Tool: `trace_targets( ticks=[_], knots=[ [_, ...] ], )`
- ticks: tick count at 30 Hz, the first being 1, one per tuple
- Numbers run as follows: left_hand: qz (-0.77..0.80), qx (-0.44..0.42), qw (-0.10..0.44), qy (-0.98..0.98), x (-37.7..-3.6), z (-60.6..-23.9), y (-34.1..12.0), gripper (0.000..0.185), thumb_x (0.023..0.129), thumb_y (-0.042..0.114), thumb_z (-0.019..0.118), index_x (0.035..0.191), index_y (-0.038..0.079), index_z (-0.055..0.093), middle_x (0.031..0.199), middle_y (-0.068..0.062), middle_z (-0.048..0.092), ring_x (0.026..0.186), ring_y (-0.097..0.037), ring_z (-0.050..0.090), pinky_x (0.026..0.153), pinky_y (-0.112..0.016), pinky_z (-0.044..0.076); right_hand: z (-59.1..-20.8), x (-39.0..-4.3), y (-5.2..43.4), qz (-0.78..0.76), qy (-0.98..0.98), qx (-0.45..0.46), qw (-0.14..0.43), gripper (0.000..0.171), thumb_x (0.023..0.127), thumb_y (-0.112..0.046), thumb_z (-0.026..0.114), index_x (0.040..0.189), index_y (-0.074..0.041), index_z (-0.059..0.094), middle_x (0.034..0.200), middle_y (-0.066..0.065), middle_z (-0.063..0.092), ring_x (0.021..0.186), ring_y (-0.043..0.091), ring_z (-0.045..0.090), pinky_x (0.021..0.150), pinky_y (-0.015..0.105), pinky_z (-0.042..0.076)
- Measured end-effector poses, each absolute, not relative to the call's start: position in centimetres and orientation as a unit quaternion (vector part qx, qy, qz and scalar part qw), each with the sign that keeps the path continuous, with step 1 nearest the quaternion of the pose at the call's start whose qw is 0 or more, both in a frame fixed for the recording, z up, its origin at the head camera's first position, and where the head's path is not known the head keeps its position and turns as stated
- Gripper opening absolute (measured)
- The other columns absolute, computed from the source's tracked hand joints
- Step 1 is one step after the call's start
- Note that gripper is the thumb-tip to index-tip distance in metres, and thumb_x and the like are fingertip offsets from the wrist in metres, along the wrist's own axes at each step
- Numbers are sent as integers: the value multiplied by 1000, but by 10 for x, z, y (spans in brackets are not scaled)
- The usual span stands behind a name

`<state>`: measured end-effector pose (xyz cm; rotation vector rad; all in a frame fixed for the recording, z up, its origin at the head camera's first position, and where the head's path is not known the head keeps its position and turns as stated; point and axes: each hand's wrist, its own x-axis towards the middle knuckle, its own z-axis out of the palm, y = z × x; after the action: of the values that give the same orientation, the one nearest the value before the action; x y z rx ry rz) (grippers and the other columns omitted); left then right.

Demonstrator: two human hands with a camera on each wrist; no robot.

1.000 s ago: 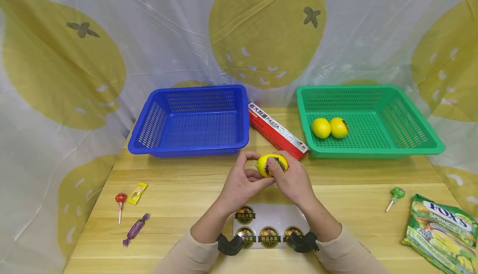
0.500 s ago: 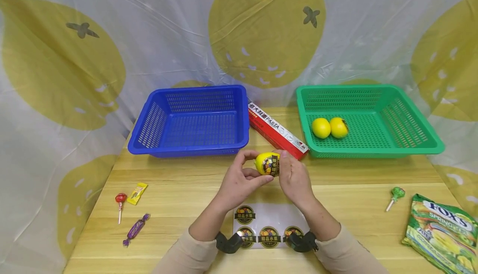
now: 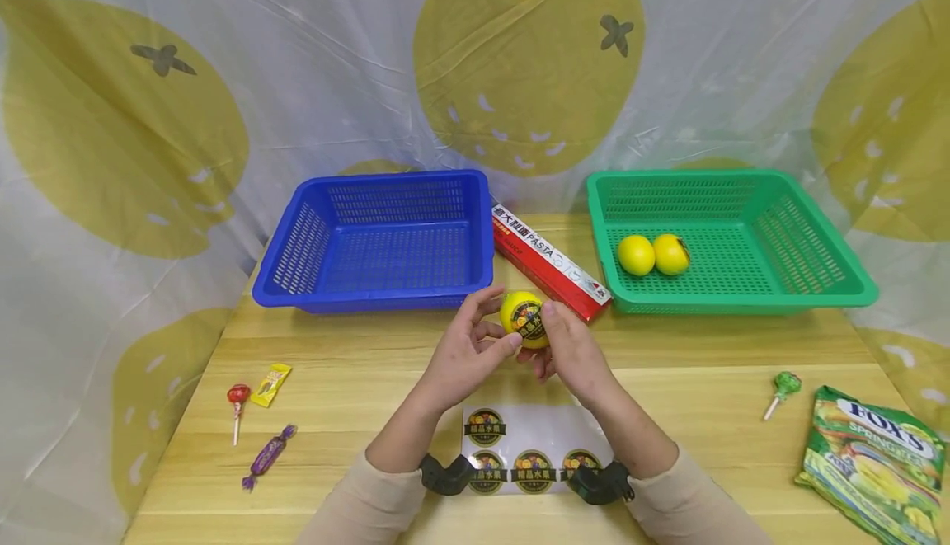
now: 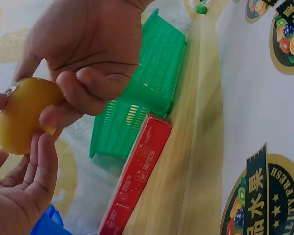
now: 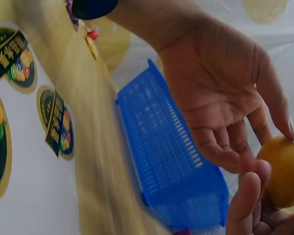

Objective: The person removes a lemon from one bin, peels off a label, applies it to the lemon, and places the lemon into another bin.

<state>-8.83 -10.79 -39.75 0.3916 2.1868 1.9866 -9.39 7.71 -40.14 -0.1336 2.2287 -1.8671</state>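
Both hands hold a yellow lemon-like fruit (image 3: 523,317) above the table, in front of the blue basket (image 3: 312,240). A round dark sticker shows on its front. My left hand (image 3: 471,345) grips the fruit (image 4: 20,113) from the left with curled fingers. My right hand (image 3: 567,345) pinches the same fruit (image 5: 282,171) from the right, thumb on the sticker. A white sticker sheet (image 3: 534,446) with several round labels lies just under the wrists. Two more yellow fruits (image 3: 655,254) sit in the green basket (image 3: 816,240).
A red pasta box (image 3: 549,261) lies between the baskets, right behind the hands. A red lollipop (image 3: 237,401), yellow candy (image 3: 270,384) and purple candy (image 3: 269,454) lie at the left. A green lollipop (image 3: 783,387) and a candy bag (image 3: 876,462) lie at the right.
The fruit has been turned in the hands, so the sticker now faces up and forward. Both hands drifted slightly left and my right thumb moved onto the sticker's edge.
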Motion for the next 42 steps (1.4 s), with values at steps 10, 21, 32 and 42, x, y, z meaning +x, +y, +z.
trace_targets(
  ticks=[10, 21, 32, 42],
  knots=[
    [561, 145, -38, 814, -84, -398, -98, 81, 81, 24, 88, 150, 14, 46, 132, -7, 60, 98, -19, 64, 87, -37, 56, -404, -84, 72, -668, 725, -62, 155, 50, 111, -48, 25, 138, -7, 35, 109, 26, 73, 73, 28, 75, 61, 39, 62],
    [675, 135, 87, 720, -91, -397, -108, 77, 88, 9, 78, 153, 21, 39, 146, -14, 53, 96, -20, 68, 83, -27, 58, -415, -64, 109, -636, 761, -8, 130, 42, 111, -26, 41, 150, -12, 32, 114, 24, 73, 79, 30, 75, 68, 35, 62],
    [685, 152, 116, 703, -90, -401, -109, 75, 86, 0, 75, 150, 17, 39, 145, -20, 48, 96, -22, 69, 78, -27, 61, -410, -62, 209, -546, 822, 150, -51, 63, 107, -34, 52, 160, -20, 22, 121, 12, 53, 77, 0, 66, 64, 26, 60],
    [672, 155, 131, 712, -89, -405, -107, 75, 86, 0, 75, 149, 16, 39, 145, -22, 48, 91, -21, 69, 78, -26, 60, -410, -94, 270, -508, 834, 215, -12, 90, 100, -60, 48, 164, -25, -5, 136, 17, 41, 83, 12, 61, 69, 29, 59]
  ],
)
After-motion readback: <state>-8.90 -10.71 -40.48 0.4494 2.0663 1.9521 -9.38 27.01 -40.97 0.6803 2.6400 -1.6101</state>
